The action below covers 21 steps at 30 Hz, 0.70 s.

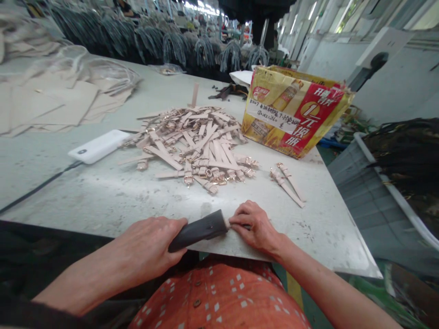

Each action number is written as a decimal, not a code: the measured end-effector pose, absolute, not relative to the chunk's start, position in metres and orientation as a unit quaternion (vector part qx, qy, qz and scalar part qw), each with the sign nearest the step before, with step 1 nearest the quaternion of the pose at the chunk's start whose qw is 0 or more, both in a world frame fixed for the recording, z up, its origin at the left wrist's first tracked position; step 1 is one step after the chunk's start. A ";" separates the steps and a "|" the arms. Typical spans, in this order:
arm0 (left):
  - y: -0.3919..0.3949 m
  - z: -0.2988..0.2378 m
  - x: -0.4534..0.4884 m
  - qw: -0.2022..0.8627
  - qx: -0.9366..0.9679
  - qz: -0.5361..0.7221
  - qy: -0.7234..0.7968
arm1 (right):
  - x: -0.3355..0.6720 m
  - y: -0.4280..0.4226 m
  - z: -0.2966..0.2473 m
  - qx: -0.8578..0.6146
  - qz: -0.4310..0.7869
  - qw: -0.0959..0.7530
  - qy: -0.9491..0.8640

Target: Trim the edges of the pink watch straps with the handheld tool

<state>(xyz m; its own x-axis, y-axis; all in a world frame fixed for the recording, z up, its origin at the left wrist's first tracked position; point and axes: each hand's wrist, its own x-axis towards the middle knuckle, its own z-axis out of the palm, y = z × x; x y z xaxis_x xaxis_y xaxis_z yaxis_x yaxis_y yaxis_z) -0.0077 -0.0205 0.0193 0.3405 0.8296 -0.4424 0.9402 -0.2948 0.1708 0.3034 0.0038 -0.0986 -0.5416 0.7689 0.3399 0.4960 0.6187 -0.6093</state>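
My left hand [154, 244] is wrapped round a dark grey cylinder [202, 228], held tilted over the table's front edge. A small pale piece shows at the cylinder's right end. There the fingers of my right hand [252, 226] are pinched together, and what lies between them is mostly hidden. Beyond my hands, a heap of beige straps with gold buckles [206, 141] covers the middle of the table [137, 192]. Two separate buckled straps [288, 185] lie to the right of the heap.
A yellow and red cardboard box [291, 114] stands behind the loose straps. A white phone-like device [99, 146] with a black cable lies at left, near flat beige pieces [51, 103]. Beside the table's right edge is a grey bin [387, 192] holding dark material.
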 end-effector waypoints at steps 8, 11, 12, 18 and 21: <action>-0.020 0.011 -0.012 0.228 0.790 -0.102 0.560 | 0.302 0.015 -0.091 -0.361 0.313 0.277 -0.833; -0.020 0.011 -0.013 0.235 0.784 -0.113 0.563 | 0.301 0.016 -0.086 -0.356 0.311 0.259 -0.842; -0.021 0.013 -0.013 0.237 0.782 -0.119 0.564 | 0.301 0.016 -0.084 -0.359 0.307 0.250 -0.845; -0.022 0.025 -0.007 0.249 0.768 -0.156 0.569 | 0.298 0.017 -0.074 -0.365 0.337 0.197 -0.845; -0.025 0.021 -0.008 0.249 0.762 -0.144 0.580 | 0.298 0.018 -0.074 -0.375 0.349 0.196 -0.837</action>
